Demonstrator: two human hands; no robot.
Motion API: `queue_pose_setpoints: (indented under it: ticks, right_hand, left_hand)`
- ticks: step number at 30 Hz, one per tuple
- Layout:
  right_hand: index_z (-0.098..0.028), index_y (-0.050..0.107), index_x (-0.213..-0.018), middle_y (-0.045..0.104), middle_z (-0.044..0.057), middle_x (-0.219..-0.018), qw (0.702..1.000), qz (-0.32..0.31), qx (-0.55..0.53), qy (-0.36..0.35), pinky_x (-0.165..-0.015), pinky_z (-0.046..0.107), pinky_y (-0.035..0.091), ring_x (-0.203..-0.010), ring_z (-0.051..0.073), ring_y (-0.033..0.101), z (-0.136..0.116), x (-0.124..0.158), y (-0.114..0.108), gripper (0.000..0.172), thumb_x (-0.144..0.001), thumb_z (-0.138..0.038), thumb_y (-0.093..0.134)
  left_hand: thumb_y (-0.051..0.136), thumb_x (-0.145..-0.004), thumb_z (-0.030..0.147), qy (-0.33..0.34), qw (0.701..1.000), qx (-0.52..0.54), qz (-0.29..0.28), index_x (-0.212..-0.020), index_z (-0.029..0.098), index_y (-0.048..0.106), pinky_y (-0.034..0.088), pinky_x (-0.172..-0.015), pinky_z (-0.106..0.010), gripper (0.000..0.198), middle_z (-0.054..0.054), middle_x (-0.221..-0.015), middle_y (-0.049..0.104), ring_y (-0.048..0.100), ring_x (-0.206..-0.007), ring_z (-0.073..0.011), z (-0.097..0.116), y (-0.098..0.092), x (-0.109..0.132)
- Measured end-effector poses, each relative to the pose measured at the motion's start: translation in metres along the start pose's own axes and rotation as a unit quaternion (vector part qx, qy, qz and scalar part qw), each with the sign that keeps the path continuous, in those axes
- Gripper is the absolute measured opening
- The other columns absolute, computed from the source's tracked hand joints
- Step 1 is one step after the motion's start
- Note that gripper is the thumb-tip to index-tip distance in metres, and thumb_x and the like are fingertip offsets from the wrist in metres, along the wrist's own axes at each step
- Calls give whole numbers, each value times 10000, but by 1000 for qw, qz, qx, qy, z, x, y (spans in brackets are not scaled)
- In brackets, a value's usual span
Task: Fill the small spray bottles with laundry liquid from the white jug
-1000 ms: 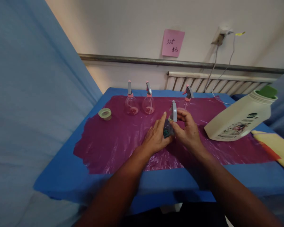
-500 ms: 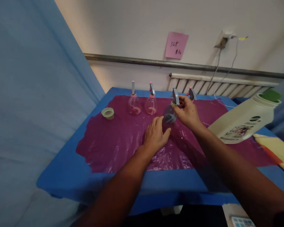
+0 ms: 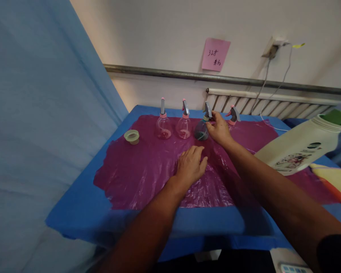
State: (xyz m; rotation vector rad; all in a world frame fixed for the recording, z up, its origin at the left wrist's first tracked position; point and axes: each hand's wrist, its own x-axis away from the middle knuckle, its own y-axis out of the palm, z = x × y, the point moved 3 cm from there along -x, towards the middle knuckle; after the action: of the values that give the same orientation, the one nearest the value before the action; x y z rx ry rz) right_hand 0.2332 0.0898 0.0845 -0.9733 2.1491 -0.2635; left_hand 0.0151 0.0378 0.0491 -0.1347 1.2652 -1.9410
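Observation:
A spray bottle (image 3: 201, 132) with a dark greenish body and grey trigger head stands upright in the row at the back. My right hand (image 3: 219, 129) is closed at its neck, thumb in front and fingers behind. Two clear spray bottles with pink collars, one (image 3: 184, 129) beside it and another (image 3: 163, 129) farther left, have a little pinkish liquid at the bottom. Behind my right hand shows the grey and pink head of another spray bottle (image 3: 233, 115), its body mostly hidden. My left hand (image 3: 191, 162) is open over the purple plastic sheet (image 3: 136, 170), holding nothing.
On the left of the sheet sits a small pale green cup (image 3: 132, 136). A large whitish bottle (image 3: 304, 146) with a green cap leans at the right, near a yellow and orange cloth (image 3: 333, 182). Blue covering (image 3: 82, 212) shows around the sheet; a blue curtain (image 3: 45, 113) hangs left.
My right hand has moved the dark spray bottle back and slightly left, and it now stands in line with the others. My left hand has come away from it, a little nearer to me.

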Motion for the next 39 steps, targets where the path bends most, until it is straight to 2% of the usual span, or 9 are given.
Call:
queue_pose_setpoints:
  ticks: [3,6,10,15,18,21,27,32,39]
  right_hand:
    - [-251,697,-1412,774,148,-1407,996,48,3,-70,-1163,599,585,-1278,339,744,-14,14,-25,469,-948,-269,639]
    - [-281,678,-1472,741,137,-1439,983,136,48,-117,-1185,618,581,-1329,337,719,-20,23,-62,467,-1010,-301,613]
    - [-265,603,-1542,700,176,-1493,965,229,99,-81,-1151,649,595,-1386,359,699,6,24,-96,570,-972,-280,612]
    - [-242,580,-1516,713,187,-1523,984,174,32,31,-1148,628,585,-1387,356,712,56,22,-84,699,-825,-270,681]
    - [-234,646,-1410,784,163,-1374,987,140,10,78,-1125,624,585,-1224,340,763,70,22,-71,616,-805,-330,713]
    - [-223,723,-1249,832,129,-1164,986,142,-1,91,-1064,595,613,-1041,323,778,71,19,-69,475,-817,-417,752]
    - [-194,754,-1222,846,129,-1135,986,142,-12,81,-975,534,645,-957,289,782,56,25,-81,452,-861,-467,776]
    - [-219,764,-1283,849,107,-1162,989,142,-17,44,-957,515,655,-976,280,788,22,46,-93,496,-861,-463,849]
    - [-265,728,-1343,836,89,-1235,990,72,-124,17,-1043,537,657,-1058,270,802,-32,99,-85,478,-921,-423,889]
  left_hand:
    - [656,-1097,320,0,1000,7,6,-1465,201,657,602,-1120,-550,387,-144,-1357,757,741,-1256,-355,-1,1,0]
    - [653,-1090,313,5,1000,16,11,-1459,221,653,597,-1117,-540,381,-130,-1347,760,738,-1251,-343,-1,2,0]
    - [649,-1089,315,5,1000,7,8,-1478,222,645,589,-1122,-531,400,-131,-1365,756,734,-1262,-340,-2,3,1]
    - [656,-1085,304,8,1000,8,8,-1480,212,649,590,-1118,-516,405,-135,-1377,760,738,-1256,-334,-4,3,0]
    - [648,-1093,305,11,1000,8,10,-1481,185,651,591,-1111,-513,406,-141,-1367,765,744,-1235,-332,-4,3,0]
    - [649,-1091,302,14,1000,9,11,-1479,187,649,594,-1102,-507,404,-138,-1352,768,747,-1221,-328,-4,2,0]
    - [651,-1088,298,17,1000,17,9,-1474,207,648,593,-1111,-514,397,-136,-1337,767,748,-1232,-332,-5,2,1]
    - [659,-1094,328,39,997,54,23,-1495,228,635,600,-1131,-527,414,-127,-1350,757,738,-1268,-333,-5,3,0]
    - [836,-1007,432,69,983,170,24,-1707,244,444,498,-1330,-576,824,-158,-1683,580,585,-1567,-356,5,2,2]
